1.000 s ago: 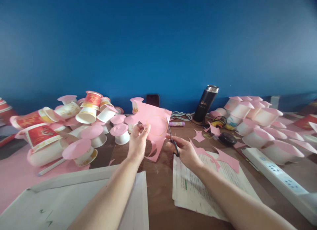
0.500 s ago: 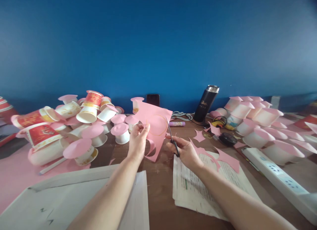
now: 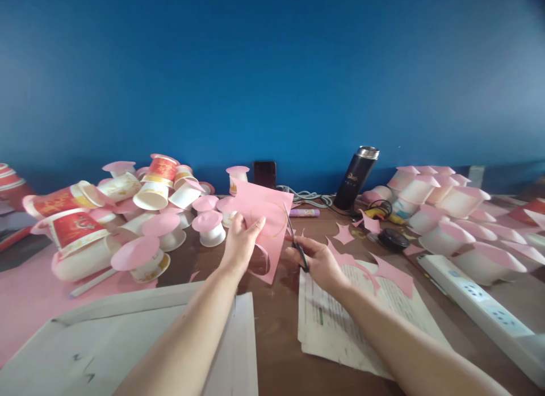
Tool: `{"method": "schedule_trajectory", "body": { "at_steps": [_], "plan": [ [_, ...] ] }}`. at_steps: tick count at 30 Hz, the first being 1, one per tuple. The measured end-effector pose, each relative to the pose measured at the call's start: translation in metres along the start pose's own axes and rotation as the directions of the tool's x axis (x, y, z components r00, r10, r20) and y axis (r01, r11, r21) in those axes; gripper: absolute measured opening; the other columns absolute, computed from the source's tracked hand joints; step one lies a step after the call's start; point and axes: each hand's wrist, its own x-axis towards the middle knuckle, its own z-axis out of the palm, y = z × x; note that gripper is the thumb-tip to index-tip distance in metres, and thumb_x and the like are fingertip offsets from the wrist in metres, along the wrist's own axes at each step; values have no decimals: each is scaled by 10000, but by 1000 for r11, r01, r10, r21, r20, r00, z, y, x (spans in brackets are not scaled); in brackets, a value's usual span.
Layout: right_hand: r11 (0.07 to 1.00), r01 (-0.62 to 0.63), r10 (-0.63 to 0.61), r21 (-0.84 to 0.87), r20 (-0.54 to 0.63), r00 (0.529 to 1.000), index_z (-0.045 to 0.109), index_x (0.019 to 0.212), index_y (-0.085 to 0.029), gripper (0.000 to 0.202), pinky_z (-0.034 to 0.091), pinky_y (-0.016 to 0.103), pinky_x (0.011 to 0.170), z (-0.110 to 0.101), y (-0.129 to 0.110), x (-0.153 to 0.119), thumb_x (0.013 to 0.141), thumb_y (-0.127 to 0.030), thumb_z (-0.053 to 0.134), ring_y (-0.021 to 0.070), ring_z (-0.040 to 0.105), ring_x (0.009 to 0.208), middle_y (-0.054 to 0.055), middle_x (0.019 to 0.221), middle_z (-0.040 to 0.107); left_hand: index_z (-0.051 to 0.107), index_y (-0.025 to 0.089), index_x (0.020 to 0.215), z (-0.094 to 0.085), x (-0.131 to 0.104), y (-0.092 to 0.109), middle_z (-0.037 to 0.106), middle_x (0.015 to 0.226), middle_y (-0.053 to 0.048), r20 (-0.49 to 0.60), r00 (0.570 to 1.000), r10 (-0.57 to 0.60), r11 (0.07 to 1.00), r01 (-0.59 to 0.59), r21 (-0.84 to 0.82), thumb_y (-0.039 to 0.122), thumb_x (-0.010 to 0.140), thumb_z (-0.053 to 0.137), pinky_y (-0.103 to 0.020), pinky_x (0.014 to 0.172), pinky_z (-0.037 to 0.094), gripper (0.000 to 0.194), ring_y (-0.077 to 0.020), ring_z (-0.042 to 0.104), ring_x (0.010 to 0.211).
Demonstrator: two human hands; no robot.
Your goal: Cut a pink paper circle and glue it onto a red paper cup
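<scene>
My left hand (image 3: 242, 241) pinches a sheet of pink paper (image 3: 266, 205) along its left side, thumb on the near face. A circle outline is drawn on the sheet, and a rounded hole is cut through its lower part. Black-handled scissors (image 3: 299, 245) are gripped in my right hand (image 3: 320, 261). Their blades point up and lie at the sheet's right edge, beside the drawn circle; whether they are closed on the paper I cannot tell.
Paper cups with pink discs (image 3: 208, 228) crowd the left, and more pink-topped cups (image 3: 451, 237) fill the right. A black flask (image 3: 355, 177), a power strip (image 3: 477, 296), pink scraps (image 3: 394, 274), printed pages (image 3: 336, 328) and a glue stick (image 3: 305, 213) lie about. A blue wall stands behind.
The pink sheet has turned slightly and shifted a little in my left hand, whose thumb now points farther right. My right hand with the scissors has barely moved.
</scene>
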Motion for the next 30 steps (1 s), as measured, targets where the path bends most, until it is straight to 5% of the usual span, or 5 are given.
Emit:
{"method": "schedule_trajectory", "body": {
  "at_steps": [8, 14, 30],
  "plan": [
    [976, -25, 23, 214, 11, 1000, 700, 1069, -174, 510, 330, 229, 534, 0, 0, 0, 668, -485, 744, 82, 402, 589, -18, 667, 548, 327, 208, 653, -3, -1, 14, 321, 638, 59, 86, 996, 28, 973, -47, 225, 432, 745, 657, -279, 596, 284, 409, -109, 322, 603],
    [978, -3, 2, 208, 1, 1000, 712, 1051, -170, 490, 395, 239, 561, 0, -3, -1, 677, -486, 738, 91, 444, 601, 3, 694, 591, 321, 213, 648, -3, -2, 16, 313, 627, 59, 81, 996, 28, 973, -46, 228, 423, 736, 666, -284, 593, 279, 413, -112, 318, 593],
    [978, 0, -2, 207, 9, 1000, 711, 1054, -165, 506, 282, 241, 522, -1, 0, 0, 670, -494, 741, 77, 353, 576, -21, 646, 504, 356, 209, 658, -7, 4, 8, 345, 639, 48, 110, 993, 51, 977, -72, 198, 455, 725, 670, -283, 608, 277, 405, -125, 335, 619]
  ]
}}
